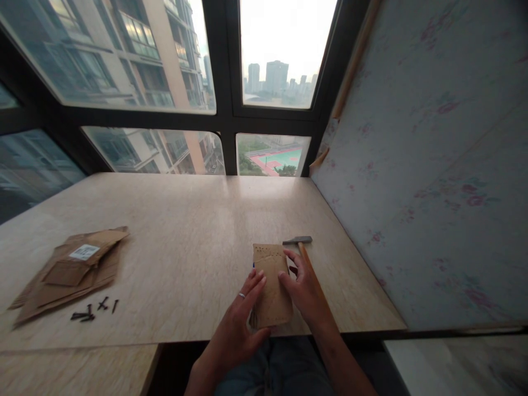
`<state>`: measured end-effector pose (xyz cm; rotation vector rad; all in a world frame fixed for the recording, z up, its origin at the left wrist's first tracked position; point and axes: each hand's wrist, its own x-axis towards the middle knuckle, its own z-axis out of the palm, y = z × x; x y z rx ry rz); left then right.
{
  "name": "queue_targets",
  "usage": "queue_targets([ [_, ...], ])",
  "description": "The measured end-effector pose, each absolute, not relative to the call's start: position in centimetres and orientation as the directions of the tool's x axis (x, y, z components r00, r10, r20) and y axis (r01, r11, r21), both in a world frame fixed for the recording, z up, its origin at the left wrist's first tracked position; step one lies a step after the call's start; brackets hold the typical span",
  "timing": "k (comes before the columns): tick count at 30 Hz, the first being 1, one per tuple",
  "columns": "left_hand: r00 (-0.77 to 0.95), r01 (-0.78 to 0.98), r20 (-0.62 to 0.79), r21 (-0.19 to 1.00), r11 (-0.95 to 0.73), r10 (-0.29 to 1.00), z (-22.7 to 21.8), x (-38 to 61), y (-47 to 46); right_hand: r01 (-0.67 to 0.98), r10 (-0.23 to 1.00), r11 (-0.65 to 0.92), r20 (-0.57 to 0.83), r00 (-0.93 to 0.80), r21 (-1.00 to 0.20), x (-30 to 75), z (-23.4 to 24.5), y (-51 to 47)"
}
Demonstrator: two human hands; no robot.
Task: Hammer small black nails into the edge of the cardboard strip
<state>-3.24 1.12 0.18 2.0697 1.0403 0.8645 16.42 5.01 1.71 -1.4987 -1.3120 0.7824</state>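
A brown cardboard-covered stack, thick like a small book, is held between my two hands near the front edge of the counter. Small dark holes run in rows along its far end. My left hand, with a ring on one finger, grips the left side, thumb at the near edge. On the right side, my right hand clasps it, thumb resting on top and fingers curled around the far right edge. A hammer lies just beyond and right of that hand, its wooden handle partly hidden by the hand and forearm.
Several dark nails or screws lie loose at the left. Behind them is a pile of flattened cardboard pieces, one with a white label. The marbled counter reaches the window frame. A floral-papered wall bounds the right side.
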Motion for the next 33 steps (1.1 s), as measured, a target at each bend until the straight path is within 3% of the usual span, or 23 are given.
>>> queue_targets([
  [11,0.468,0.384,0.273,0.794,-0.472,0.841,-0.6,-3.2,1.0,0.619,0.934,0.181,0.33,0.135,-0.764,16.2,0.5,5.0],
  [17,0.44,0.381,0.266,0.81,-0.447,0.858,-0.6,-3.0,0.7,0.778,0.905,0.25,0.424,0.024,-0.577,16.6,1.6,4.8],
  [24,0.426,0.391,0.278,0.801,-0.452,0.861,-0.9,-2.5,0.6,0.826,0.932,0.251,0.358,-0.064,-0.505,16.9,3.0,5.0],
  [33,0.391,0.396,0.281,0.808,-0.436,0.876,-1.1,-2.1,0.2,0.807,0.95,0.233,0.306,-0.068,-0.543,17.5,2.3,5.2],
])
